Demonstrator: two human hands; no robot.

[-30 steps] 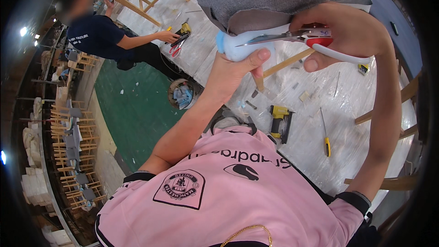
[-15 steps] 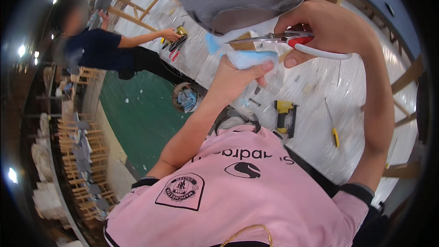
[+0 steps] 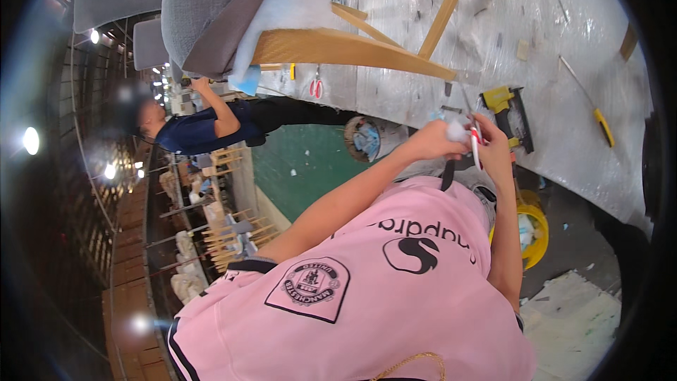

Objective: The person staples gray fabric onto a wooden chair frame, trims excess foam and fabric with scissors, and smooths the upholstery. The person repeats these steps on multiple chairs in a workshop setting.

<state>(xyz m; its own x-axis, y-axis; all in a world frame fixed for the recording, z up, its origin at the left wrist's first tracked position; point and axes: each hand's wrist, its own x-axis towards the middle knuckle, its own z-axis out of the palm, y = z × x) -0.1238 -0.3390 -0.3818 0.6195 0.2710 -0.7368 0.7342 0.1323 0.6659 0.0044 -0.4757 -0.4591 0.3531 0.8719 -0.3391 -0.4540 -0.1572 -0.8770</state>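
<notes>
In front of my waist, at the near edge of the table, my left hand [image 3: 438, 141] is closed on a small tuft of white wadding [image 3: 457, 131]. Right beside it, my right hand [image 3: 495, 147] grips scissors [image 3: 475, 142] with red and white handles, blades pointing away from me. The fingers partly hide the handles. Farther off to the left, a grey upholstered chair [image 3: 201, 14] lies tipped on the table with its wooden legs [image 3: 331, 46] sideways. White wadding [image 3: 282, 10] shows along its edge, and a bit of blue foam [image 3: 245, 82] sticks out below.
On the plastic-covered table [image 3: 451, 21] are a yellow and black staple gun [image 3: 504, 109], a yellow-handled screwdriver [image 3: 601, 125] and red-handled scissors [image 3: 316, 87]. Below stand a basket of blue scraps [image 3: 363, 140] and a yellow bucket [image 3: 534, 233]. A person in dark blue [image 3: 204, 127] works beyond.
Both hands have come down from the chair's edge toward my waist, bringing the scissors and wadding. The larger blue and white piece is no longer in my left hand. The view has turned.
</notes>
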